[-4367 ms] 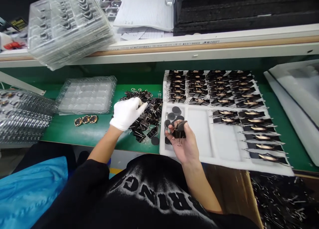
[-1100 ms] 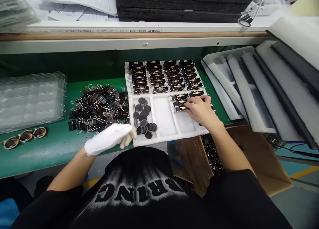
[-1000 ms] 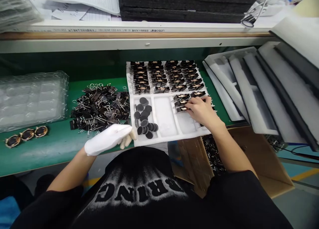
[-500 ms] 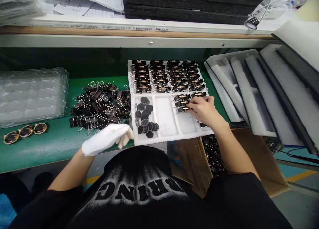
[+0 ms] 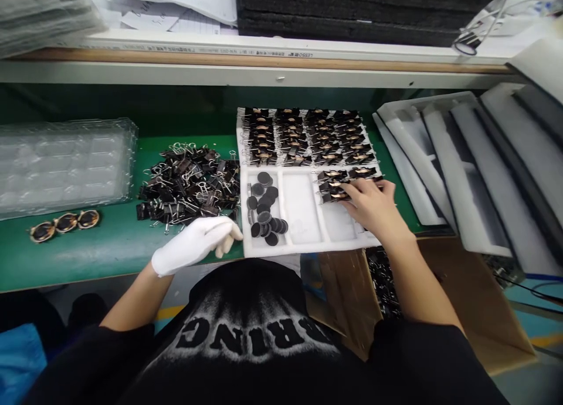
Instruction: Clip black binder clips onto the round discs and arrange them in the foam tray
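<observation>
My left hand (image 5: 200, 245), in a white glove, rests at the bench's front edge beside the tray, fingers curled in and nothing visible in them. My bare right hand (image 5: 373, 208) is over the right side of the white tray (image 5: 323, 243), its fingers closed at a black binder clip among the clamped clips (image 5: 333, 185); the fingers partly hide that clip. Small dark round discs (image 5: 264, 205) lie loose in the tray's left compartment. Behind, rows of binder clips clamped on light-coloured pieces (image 5: 303, 136) fill the far section. A pile of loose binder clips (image 5: 193, 185) lies left of the tray.
Clear plastic trays (image 5: 70, 164) are stacked at the left, with three round ring-like pieces (image 5: 65, 222) before them. White and dark foam trays (image 5: 453, 152) lean at the right. A cardboard box (image 5: 352, 293) holding more clips stands below the bench edge. A shelf (image 5: 264, 70) crosses behind.
The view has shifted, so the bench appears farther right. My right hand has moved slightly among the clips at the tray's right side. My left hand stays curled near the tray.
</observation>
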`<state>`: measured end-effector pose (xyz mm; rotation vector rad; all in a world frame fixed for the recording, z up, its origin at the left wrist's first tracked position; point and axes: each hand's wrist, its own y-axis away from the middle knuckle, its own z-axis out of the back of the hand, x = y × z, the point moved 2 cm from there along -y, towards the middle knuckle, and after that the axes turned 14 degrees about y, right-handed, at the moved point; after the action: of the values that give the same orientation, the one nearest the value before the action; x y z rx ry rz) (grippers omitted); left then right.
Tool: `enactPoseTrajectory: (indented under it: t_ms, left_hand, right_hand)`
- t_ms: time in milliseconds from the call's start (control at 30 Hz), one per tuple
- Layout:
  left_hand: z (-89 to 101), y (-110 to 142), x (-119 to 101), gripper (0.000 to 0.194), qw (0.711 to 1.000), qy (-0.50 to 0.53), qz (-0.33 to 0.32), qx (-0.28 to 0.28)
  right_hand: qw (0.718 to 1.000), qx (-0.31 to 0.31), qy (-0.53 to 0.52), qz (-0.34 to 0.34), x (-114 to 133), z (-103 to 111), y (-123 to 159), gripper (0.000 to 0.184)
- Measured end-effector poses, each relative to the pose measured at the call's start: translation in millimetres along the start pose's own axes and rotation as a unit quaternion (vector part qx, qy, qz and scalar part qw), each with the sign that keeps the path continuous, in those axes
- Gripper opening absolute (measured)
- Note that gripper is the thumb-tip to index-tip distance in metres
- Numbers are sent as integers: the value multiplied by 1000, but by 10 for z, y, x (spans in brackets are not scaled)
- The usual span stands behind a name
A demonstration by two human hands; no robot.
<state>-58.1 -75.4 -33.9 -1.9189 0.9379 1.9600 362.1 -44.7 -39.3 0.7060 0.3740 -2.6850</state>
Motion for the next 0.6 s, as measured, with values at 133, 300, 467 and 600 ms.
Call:
enactPoseTrajectory:
  t_ms: [133, 300, 467, 600]
  left_hand:
    - [241, 80, -136, 34, 921, -273, -128, -248]
    - [514, -107, -303, 41, 761, -588, -133, -240]
    - [633, -399, -343, 54, 744, -655, -100, -85]
    - [667, -515, -279, 49, 777, -614, -129, -54]
  right_hand:
    - [995, -86, -17, -53, 196, 276, 106, 30]
    - [971, -152, -181, 17, 914, 491, 65, 18]
    - [937, -48, -342, 54, 1492, 545, -85, 36]
    - [913, 16, -406, 27, 1567, 516, -156, 44]
